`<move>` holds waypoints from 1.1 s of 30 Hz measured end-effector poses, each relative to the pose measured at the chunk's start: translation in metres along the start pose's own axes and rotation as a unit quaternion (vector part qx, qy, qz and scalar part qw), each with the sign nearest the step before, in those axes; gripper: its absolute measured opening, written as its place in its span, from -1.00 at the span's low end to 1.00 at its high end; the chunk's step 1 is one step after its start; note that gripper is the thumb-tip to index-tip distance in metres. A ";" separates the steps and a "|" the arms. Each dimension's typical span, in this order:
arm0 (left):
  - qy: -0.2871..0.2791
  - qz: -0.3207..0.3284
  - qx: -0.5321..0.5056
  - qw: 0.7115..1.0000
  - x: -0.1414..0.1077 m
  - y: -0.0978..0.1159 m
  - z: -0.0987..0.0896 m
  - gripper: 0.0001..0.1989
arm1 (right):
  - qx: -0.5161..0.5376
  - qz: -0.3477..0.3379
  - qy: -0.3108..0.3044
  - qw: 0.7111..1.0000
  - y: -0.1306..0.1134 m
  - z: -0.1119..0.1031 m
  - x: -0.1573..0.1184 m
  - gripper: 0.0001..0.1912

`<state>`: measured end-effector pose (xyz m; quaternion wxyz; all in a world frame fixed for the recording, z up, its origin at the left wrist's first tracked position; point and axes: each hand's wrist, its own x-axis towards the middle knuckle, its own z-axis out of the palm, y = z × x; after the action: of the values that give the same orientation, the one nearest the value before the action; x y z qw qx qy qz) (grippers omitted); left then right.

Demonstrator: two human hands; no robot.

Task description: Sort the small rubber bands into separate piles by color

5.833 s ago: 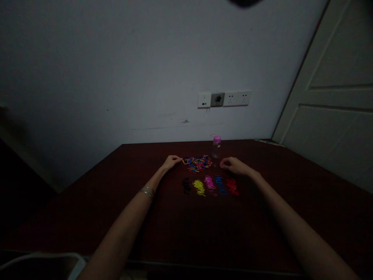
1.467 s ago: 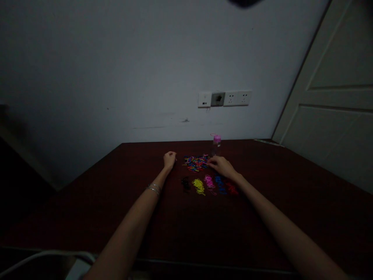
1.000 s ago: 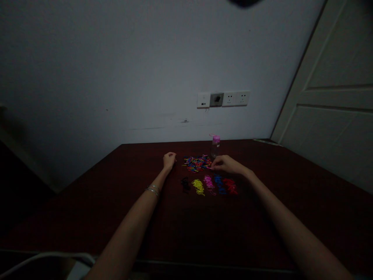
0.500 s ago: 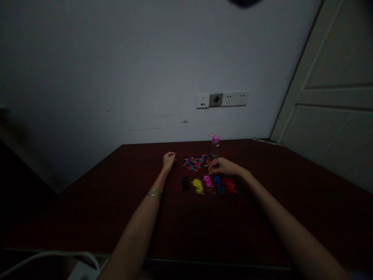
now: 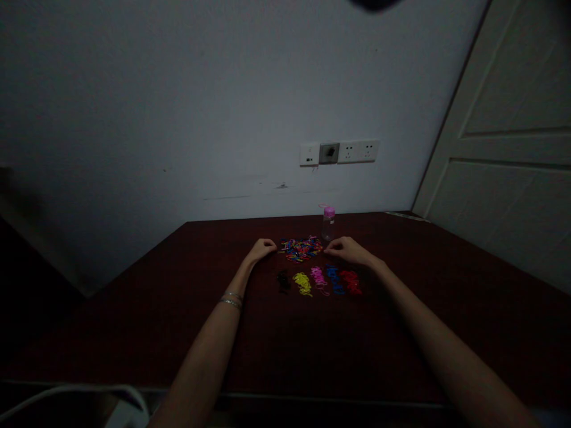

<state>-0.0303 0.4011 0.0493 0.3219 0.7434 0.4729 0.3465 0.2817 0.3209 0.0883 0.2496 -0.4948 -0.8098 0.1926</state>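
Observation:
A mixed heap of small, thin, bright-coloured bands (image 5: 301, 248), which look like rubber bands, lies on the dark red table. At its left edge is my left hand (image 5: 262, 248), thumb and fingers drawn together; anything in them is too small to make out. My right hand (image 5: 350, 250) is at the right edge, its fingertips pinched close to the heap. What they hold, if anything, does not show. In front lie separate piles by colour: black (image 5: 283, 281), yellow (image 5: 303, 284), pink (image 5: 319, 279), blue (image 5: 334, 280) and red (image 5: 351, 282).
A clear bottle with a pink cap (image 5: 329, 223) stands behind the heap, close to my right hand. Wall sockets (image 5: 358, 151) sit above the table (image 5: 294, 339). A white cable (image 5: 80, 388) runs at the lower left, and a pale door (image 5: 504, 178) is at the right.
My left hand has moved right, up to the heap's left edge. The right hand has drawn back from above the pink pile to the heap's right edge.

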 end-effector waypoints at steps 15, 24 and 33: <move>-0.075 0.053 0.040 0.995 0.003 -0.005 0.000 -0.81 | -0.007 0.009 0.012 1.000 0.002 0.000 -0.004 -0.69; -0.068 0.057 0.038 0.995 -0.002 0.003 -0.002 -0.86 | -0.005 0.013 0.012 1.000 0.002 0.001 -0.004 -0.70; -0.057 0.026 0.026 0.998 -0.004 0.006 -0.004 -0.84 | -0.011 0.039 0.001 0.999 0.005 0.001 -0.003 -0.68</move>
<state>-0.0317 0.3956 0.0556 0.3200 0.7823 0.4426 0.2995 0.2857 0.3198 0.0841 0.2375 -0.5285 -0.7919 0.1929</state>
